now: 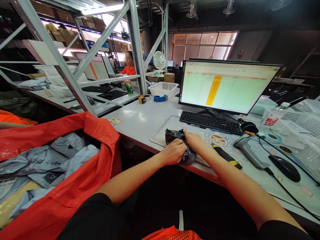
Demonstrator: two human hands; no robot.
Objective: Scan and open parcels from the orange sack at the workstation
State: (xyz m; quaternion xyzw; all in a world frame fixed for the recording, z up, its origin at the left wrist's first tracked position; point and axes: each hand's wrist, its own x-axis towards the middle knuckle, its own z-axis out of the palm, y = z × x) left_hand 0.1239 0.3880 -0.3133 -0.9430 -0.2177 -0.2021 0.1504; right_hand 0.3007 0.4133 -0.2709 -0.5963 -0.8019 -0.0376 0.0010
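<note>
Both of my hands are on a crumpled dark plastic bag [188, 157] at the front edge of the desk mat. My left hand [175, 151] is closed on the near side of the bag, fingers curled into it. Against the bag's right upper side, my right hand [193, 141] pinches the plastic. What the bag contains, if anything, is hidden. Just right of my right forearm lies a black and yellow utility knife [227, 156] on the patterned desk mat [252, 175].
A keyboard [211, 122] and monitor [228, 86] stand behind the bag. To the right are a barcode scanner [250, 153], a mouse [285, 168] and a bottle [273, 115]. A red sack [107, 133] of grey parcels [45, 163] stands at left. Metal frame posts [138, 46] rise beyond.
</note>
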